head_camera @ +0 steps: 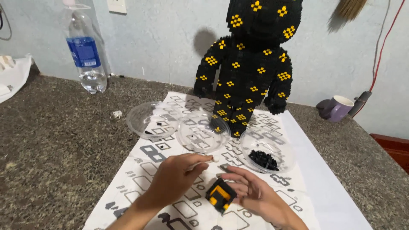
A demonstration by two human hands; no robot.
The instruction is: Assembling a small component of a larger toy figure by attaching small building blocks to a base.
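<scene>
Black and orange block (221,194): a small brick piece, held by the right hand (255,191) just above the sheet (298,140).
Right hand: fingers curled around the block from the right side, pinching it; palm turned up.
Left hand (177,176): fingers pressed together on a thin white tool (203,162), its tip pointing to the right, near the middle bowl (203,133).
Hands: near each other, not touching; the block is between them, at the lower middle of the sheet.
Sheet: white paper with black building diagrams, lying on the speckled stone counter (59,140).
Left bowl (150,119): clear plastic, a few dark bits inside.
Middle bowl: clear plastic, almost nothing inside.
Right bowl (267,154): clear plastic, with a pile of black bricks (263,159).
Figure (249,64): tall, black bricks with yellow diamond spots, standing on the far end of the sheet, behind the bowls.
Bottle (87,55): clear plastic, blue label, far left by the wall.
Mug (339,108): purple, far right on the counter.
</scene>
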